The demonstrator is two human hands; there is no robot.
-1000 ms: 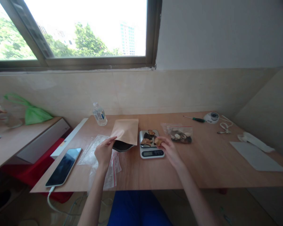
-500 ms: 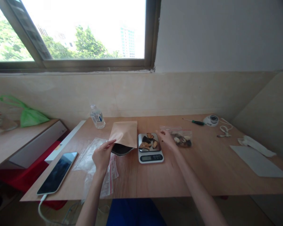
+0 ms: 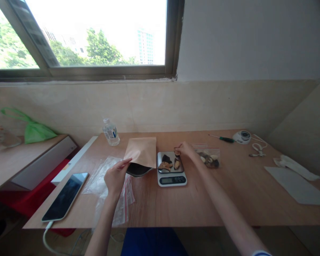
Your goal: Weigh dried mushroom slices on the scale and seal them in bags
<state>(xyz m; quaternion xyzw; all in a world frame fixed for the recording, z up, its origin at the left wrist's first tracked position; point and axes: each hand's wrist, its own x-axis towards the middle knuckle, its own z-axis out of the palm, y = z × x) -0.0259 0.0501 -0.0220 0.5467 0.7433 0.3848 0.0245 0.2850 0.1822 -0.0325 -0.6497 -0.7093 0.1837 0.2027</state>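
My left hand (image 3: 117,174) pinches the edge of a brown paper pouch (image 3: 141,151), whose dark mouth gapes toward me. Right of the pouch stands a white kitchen scale (image 3: 172,180) with a metal plate. Several dried brown slices (image 3: 165,166) and a dark piece (image 3: 166,159) lie on the plate. My right hand (image 3: 185,149) is closed on a brown dried slice (image 3: 177,151) over the plate's back right corner. Behind my right forearm, a clear zip bag (image 3: 212,160) holds pale and dark pieces.
Clear plastic bags (image 3: 117,206) lie left of the scale, beside a phone (image 3: 65,197) on a cable. A water bottle (image 3: 111,133) stands at the back. Rightward are a screwdriver (image 3: 225,139), a white camera (image 3: 241,137) and a white sheet (image 3: 296,185).
My right hand has moved slightly left to the plate and now holds a brown slice. The slice at the plate's back has left its spot. My left hand still holds the pouch.
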